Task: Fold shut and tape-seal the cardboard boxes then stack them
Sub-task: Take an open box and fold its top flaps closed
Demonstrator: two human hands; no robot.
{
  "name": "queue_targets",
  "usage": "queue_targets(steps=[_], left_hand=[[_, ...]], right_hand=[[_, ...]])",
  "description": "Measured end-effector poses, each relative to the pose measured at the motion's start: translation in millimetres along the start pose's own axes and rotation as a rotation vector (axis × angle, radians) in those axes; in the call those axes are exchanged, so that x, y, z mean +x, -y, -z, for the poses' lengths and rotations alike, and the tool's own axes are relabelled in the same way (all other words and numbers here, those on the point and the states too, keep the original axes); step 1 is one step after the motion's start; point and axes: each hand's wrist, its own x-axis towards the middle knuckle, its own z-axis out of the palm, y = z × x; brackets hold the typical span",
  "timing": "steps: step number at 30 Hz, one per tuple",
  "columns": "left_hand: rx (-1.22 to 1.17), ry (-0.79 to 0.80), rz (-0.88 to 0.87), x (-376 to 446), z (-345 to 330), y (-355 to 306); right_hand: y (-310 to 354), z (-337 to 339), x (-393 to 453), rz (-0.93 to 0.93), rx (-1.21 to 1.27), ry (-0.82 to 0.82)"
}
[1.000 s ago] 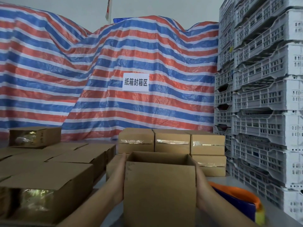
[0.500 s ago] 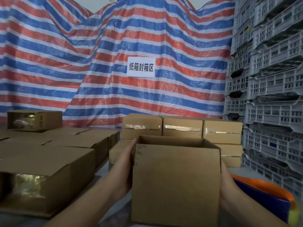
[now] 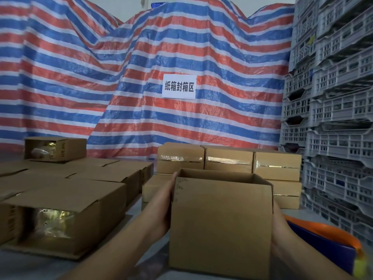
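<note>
I hold an open cardboard box (image 3: pixel 221 225) upright between my two hands, close in front of me, its top open. My left hand (image 3: pixel 161 203) lies flat against the box's left wall, fingers (image 3: pixel 172 179) stretched up along the near left corner and reaching almost to the rim. My right hand (image 3: pixel 279 235) presses the right wall; most of it is hidden behind the box, so I cannot tell how its fingers are spread. Behind the box stand sealed boxes (image 3: pixel 228 161) in a row, tape across their fronts, stacked on a lower layer. To my left lie more boxes (image 3: pixel 66 201) on their sides on the table (image 3: pixel 133 209), some showing shiny tape. At my right, just beside my forearm, sits a blue and orange tub (image 3: pixel 323 237). Grey plastic crates (image 3: pixel 333 118) rise on the right, and a striped tarp (image 3: pixel 101 77) with a white sign (image 3: pixel 179 86) hangs behind.
</note>
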Motion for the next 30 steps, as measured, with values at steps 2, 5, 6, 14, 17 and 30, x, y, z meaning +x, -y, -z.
queue_targets(steps=[2,5,6,14,17,30], left_hand=[[-0.037,0.022,0.009,1.9,0.3,-1.4],[-0.033,0.006,0.007,3.2,2.0,-0.7],[-0.059,0.008,0.004,1.9,0.7,-0.8],[-0.044,-0.124,-0.031,9.8,-1.8,0.2],[-0.034,-0.089,-0.010,6.1,2.3,0.7],[0.135,0.087,0.105,-3.4,-0.3,-8.6]], right_hand=[[3.1,-0.5,6.0,0.015,0.013,0.026],[22.6,0.1,7.1,0.204,0.032,-0.012],[30.7,2.4,6.2,0.354,-0.070,-0.042],[51.5,-19.2,-17.4,1.184,-1.294,0.134],[50.2,-20.7,-19.3,1.165,-1.090,0.194],[40.2,-16.1,-13.3,1.224,-1.060,0.140]])
